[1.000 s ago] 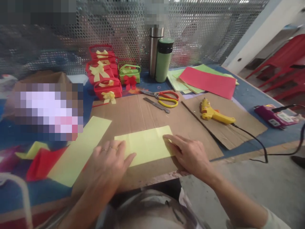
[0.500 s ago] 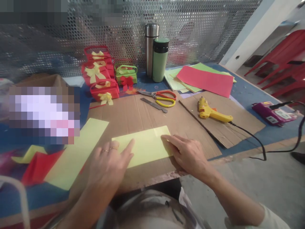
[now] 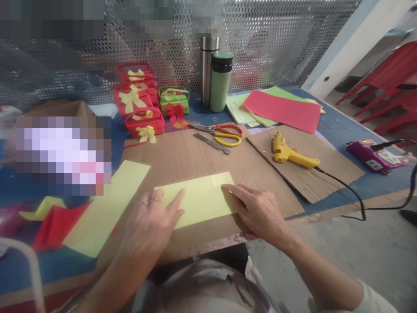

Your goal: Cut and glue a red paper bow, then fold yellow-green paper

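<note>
A pale yellow sheet of paper point(image 3: 198, 200) lies flat on brown cardboard point(image 3: 169, 156) in front of me, with a small lighter patch near its upper right edge. My left hand point(image 3: 154, 217) rests on its left end, the thumb and forefinger stretched out and apart on the surface; two rings show on its fingers. At the right end, my right hand point(image 3: 257, 208) has its fingers bent together around the edge, the forefinger pointing left over the paper. The undersides of both hands are hidden. Beside my left forearm is a longer yellow strip point(image 3: 107, 208).
Scissors point(image 3: 224, 134) and a grey metal blade point(image 3: 211, 143) lie beyond the sheet. A yellow glue gun point(image 3: 293, 154) sits on the right cardboard, corded. Behind stand red paper baskets point(image 3: 145, 121), a green one point(image 3: 174, 106) and two bottles point(image 3: 221, 82). Coloured sheets point(image 3: 283, 108) and a purple power strip point(image 3: 374, 154) are rightward.
The whole view has shifted very slightly. Both hands keep their places on the yellow paper, and nothing on the table has visibly moved.
</note>
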Available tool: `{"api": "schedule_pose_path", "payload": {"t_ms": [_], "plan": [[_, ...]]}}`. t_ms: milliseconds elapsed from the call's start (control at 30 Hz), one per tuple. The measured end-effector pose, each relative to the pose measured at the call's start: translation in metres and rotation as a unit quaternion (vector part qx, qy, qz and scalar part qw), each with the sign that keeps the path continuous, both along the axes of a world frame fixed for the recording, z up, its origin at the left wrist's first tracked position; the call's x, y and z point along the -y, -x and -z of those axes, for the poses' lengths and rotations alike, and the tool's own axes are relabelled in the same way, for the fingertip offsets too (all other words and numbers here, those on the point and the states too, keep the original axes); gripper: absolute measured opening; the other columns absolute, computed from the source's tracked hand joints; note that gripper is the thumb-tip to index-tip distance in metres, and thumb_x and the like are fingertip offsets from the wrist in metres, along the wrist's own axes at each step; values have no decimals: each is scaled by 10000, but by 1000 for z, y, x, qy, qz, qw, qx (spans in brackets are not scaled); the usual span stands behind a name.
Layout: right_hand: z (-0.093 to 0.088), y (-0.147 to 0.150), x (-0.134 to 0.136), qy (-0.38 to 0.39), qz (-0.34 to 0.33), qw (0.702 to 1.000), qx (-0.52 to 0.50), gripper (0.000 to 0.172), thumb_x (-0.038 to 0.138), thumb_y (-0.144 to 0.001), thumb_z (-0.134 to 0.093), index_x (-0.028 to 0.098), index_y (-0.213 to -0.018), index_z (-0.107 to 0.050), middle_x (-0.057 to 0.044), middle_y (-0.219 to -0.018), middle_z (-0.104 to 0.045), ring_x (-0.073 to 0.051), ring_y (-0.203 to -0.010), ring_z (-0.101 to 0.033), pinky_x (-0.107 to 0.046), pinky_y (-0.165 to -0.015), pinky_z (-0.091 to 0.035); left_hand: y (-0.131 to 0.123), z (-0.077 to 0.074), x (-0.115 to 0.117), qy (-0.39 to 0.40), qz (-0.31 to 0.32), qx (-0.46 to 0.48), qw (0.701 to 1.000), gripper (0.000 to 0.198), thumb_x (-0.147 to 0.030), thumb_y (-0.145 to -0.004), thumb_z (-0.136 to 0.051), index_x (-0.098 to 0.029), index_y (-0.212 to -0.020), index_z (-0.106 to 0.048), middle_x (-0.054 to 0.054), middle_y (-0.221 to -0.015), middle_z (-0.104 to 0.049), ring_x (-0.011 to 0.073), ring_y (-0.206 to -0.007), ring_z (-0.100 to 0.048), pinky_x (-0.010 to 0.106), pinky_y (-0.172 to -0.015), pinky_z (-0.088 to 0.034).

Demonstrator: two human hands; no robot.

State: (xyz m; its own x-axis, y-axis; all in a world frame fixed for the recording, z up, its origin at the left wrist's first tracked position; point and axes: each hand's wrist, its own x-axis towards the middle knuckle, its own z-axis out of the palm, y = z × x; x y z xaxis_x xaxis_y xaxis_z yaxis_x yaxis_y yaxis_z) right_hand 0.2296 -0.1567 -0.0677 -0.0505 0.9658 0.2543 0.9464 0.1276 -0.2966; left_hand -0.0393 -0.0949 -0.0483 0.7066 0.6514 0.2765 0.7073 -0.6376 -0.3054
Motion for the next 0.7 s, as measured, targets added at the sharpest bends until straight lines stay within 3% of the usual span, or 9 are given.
{"api": "schedule_pose_path", "payload": {"t_ms": [167, 333, 467, 600, 700], "plan": [[1, 0, 1, 2, -2, 1000, -1, 327, 160, -971, -462, 267, -1118, -734, -21, -989, -814, -150, -681, -696, -283, -548, -285, 2, 0, -5, 20, 15, -21, 999, 392, -270, -1009, -554, -227, -1366, -712, 229, -1140, -676, 365, -1022, -662, 518, -889, -569], [3, -2, 0, -1, -4, 1000, -6, 321, 161, -979, -457, 256, -1113, -733, -25, -1003, -815, -147, -679, -691, -282, -546, -280, 3, -4, -5, 20, 4, -48, 999, 427, -413, -984, -625, -261, -1375, -706, 214, -1171, -686, 344, -952, -667, 480, -850, -568], [4, -1, 1, -13, -4, 1000, -14, 312, 151, -970, -468, 256, -1091, -735, -12, -946, -800, -137, -648, -657, -276, -537, -273, -2, -8, -2, 53, -18, -49, 997, 529, -486, -936, -684, -247, -1408, -685, 217, -1154, -688, 363, -1024, -656, 480, -894, -554], [4, 4, 2, -49, 14, 999, 4, 253, 193, -998, -504, 245, -1065, -742, -8, -835, -728, -140, -620, -585, -280, -518, -252, -9, -14, -2, 92, -42, -62, 993, 565, -506, -936, -679, -252, -1440, -657, 206, -1145, -689, 356, -1045, -648, 455, -889, -553], [1, 6, 3, -113, 21, 993, 39, 250, 194, -1016, -504, 203, -1097, -741, -51, -839, -661, -176, -701, -551, -288, -575, -309, -15, -21, -1, 123, -68, -81, 987, 550, -489, -957, -656, -256, -1454, -643, 201, -1163, -688, 344, -1051, -649, 438, -891, -551]]}}
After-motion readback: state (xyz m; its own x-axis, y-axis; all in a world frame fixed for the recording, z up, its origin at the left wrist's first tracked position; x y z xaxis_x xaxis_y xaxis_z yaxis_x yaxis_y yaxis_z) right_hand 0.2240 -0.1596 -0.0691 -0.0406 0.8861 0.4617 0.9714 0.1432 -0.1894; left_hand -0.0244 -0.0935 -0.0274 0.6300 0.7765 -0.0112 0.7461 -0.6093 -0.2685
